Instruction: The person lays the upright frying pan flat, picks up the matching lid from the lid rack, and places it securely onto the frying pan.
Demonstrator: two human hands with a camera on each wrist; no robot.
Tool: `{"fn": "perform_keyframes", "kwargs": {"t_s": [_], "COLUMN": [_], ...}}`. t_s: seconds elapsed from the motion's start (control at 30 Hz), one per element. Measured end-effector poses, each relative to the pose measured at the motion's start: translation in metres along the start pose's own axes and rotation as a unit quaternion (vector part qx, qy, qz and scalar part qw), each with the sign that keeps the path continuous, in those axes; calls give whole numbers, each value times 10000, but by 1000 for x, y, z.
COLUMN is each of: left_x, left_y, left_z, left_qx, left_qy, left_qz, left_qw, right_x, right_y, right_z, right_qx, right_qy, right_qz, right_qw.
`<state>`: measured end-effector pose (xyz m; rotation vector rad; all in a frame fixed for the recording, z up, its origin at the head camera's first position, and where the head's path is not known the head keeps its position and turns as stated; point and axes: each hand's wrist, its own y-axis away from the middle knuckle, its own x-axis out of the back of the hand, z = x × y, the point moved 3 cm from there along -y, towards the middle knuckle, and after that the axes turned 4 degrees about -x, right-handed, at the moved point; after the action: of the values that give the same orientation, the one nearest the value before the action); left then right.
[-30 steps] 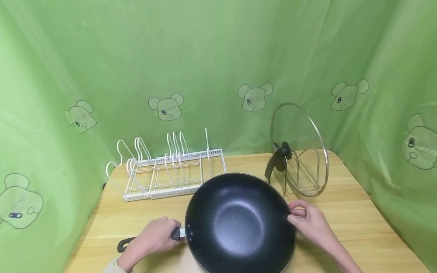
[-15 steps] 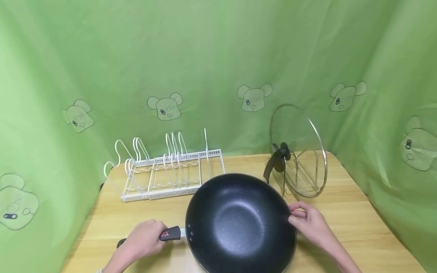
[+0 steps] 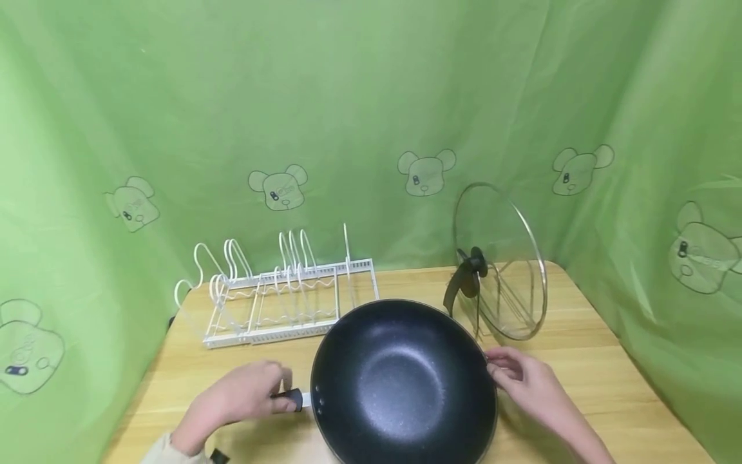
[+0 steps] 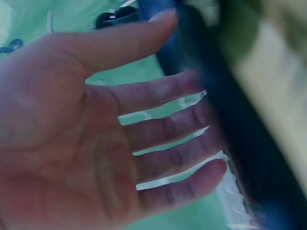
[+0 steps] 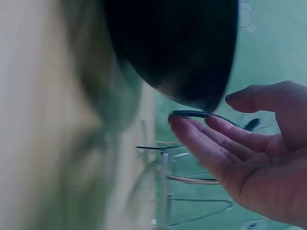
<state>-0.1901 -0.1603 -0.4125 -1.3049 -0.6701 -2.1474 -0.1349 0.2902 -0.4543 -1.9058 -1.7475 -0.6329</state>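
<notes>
A black wok (image 3: 400,380) faces up at the near middle of the head view, its handle pointing left. My left hand (image 3: 246,393) is at the handle, the thumb against it near the bowl. In the left wrist view the fingers reach behind the dark handle (image 4: 240,129), only slightly bent, and the thumb tip lies near its upper end. On the opposite side my right hand (image 3: 530,380) pinches the wok's rim between thumb and fingers. The right wrist view shows those fingertips at the lower edge of the dark bowl (image 5: 182,57).
A white wire rack (image 3: 290,303) with upright dividers stands at the back left of the wooden table (image 3: 597,399). Behind the wok on the right, a glass lid (image 3: 513,270) with a black knob stands on edge in a wire stand. Green curtains (image 3: 359,84) surround the table.
My left hand slid back along the handle, then came forward again with its fingers looser around it. My right hand stays at the rim, and the wok has hardly moved.
</notes>
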Motion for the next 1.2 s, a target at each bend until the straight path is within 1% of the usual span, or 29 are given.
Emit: {"fn": "perform_keyframes", "kwargs": {"t_s": [0.07, 0.13, 0.17, 0.23, 0.33, 0.47, 0.57, 0.6, 0.67, 0.73, 0.8, 0.83, 0.9, 0.97, 1.03, 1.13, 1.2], "left_x": [12, 20, 21, 22, 20, 20, 20, 20, 20, 19, 20, 21, 22, 22, 20, 15, 10], "left_y": [-15, -33, -43, -62, -89, -120, -141, -148, -162, -175, -186, -191, -201, -211, -222, -235, -244], "left_z": [11, 20, 23, 28, 34, 46, 53, 55, 61, 67, 73, 76, 81, 85, 90, 97, 100], "left_qx": [-194, -366, -465, -662, -795, -843, -877, -882, -853, -818, -755, -732, -710, -692, -699, -554, -411], "left_qy": [4, 121, 183, 280, 389, 629, 916, 1031, 1244, 1437, 1596, 1674, 1780, 1925, 2063, 2314, 2420], "left_qz": [119, 218, 266, 382, 543, 710, 856, 895, 936, 961, 1001, 1033, 1152, 1266, 1343, 1385, 1418], "left_qw": [9997, 9990, 9984, 9967, 9946, 9919, 9882, 9867, 9841, 9815, 9792, 9777, 9747, 9706, 9667, 9614, 9590], "right_x": [7, 15, 18, 22, 28, 40, 55, 62, 79, 99, 117, 125, 137, 144, 149, 149, 146], "right_y": [-1, -3, -5, -7, -7, 1, 8, 10, 15, 20, 19, 16, 6, -7, -21, -43, -58], "right_z": [-6, -11, -14, -17, -21, -28, -34, -36, -37, -35, -32, -29, -23, -15, -6, 7, 17], "right_qx": [318, 553, 673, 753, 836, 1048, 1149, 1164, 1030, 873, 826, 786, 842, 921, 871, 851, 834], "right_qy": [299, 456, 451, 431, 300, 88, -28, -88, -184, -350, -564, -657, -812, -1018, -1108, -1180, -1007], "right_qz": [219, 378, 431, 484, 538, 624, 690, 710, 759, 937, 1211, 1360, 1615, 1705, 1672, 1606, 1634], "right_qw": [9988, 9967, 9958, 9951, 9946, 9925, 9910, 9906, 9916, 9912, 9876, 9854, 9799, 9758, 9758, 9762, 9779]}}
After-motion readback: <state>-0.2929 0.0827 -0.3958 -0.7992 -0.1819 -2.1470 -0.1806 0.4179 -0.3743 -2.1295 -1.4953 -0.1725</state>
